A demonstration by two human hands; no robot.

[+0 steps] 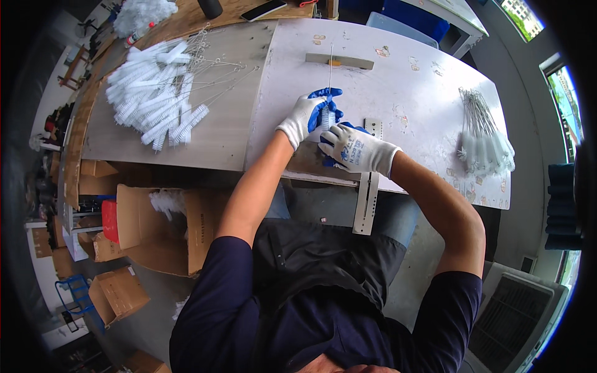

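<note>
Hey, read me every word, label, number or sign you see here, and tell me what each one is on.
I won't copy wording out, but here is where it stands:
Gloved right hand: blue lettering and figures across the glove's back.
Large cardboard box: dark print along one side, too small to read.
Small red-capped bottle: markings too small to read.
I make out no signs.
</note>
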